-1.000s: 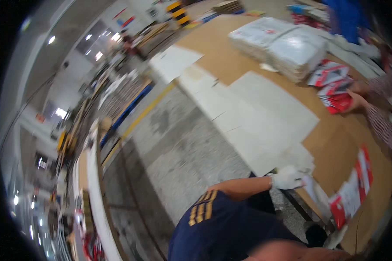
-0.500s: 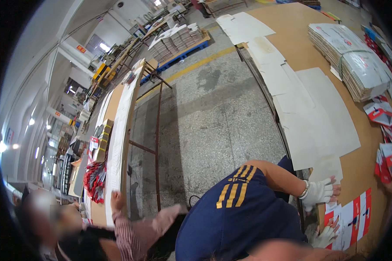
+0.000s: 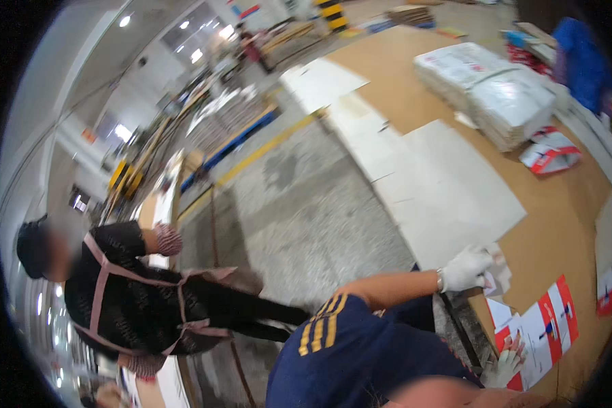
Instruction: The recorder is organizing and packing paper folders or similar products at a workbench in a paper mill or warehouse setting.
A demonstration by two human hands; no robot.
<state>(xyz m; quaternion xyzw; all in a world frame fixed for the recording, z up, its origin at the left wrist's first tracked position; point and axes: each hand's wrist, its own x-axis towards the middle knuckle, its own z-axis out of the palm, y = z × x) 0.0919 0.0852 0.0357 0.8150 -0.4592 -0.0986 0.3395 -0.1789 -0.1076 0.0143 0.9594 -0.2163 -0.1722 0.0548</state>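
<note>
A red-and-white printed cardboard sheet (image 3: 538, 348) lies near the brown table's front edge. Spread over its near end are the fingers of my right hand (image 3: 506, 362), in a white fingerless glove; that hand is open. Just beyond, my left hand (image 3: 466, 268), also in a white glove, is raised a little with its fingers curled closed. Beside its fingertips is a small pale piece (image 3: 500, 275); whether they pinch it I cannot tell. A white flap (image 3: 500, 314) stands at the printed sheet's left edge, between my hands.
Large white sheets (image 3: 449, 187) cover the left side of the brown table (image 3: 578, 204). A strapped stack of flat cartons (image 3: 483, 88) stands farther back, near a red-and-white piece (image 3: 552, 149). At left, a co-worker in black with pink straps (image 3: 126, 292) stands in the aisle beside another table.
My left hand has lifted off the printed sheet and closed, moving left and away. My right hand stays on the sheet. The view has turned, and the co-worker shows more fully.
</note>
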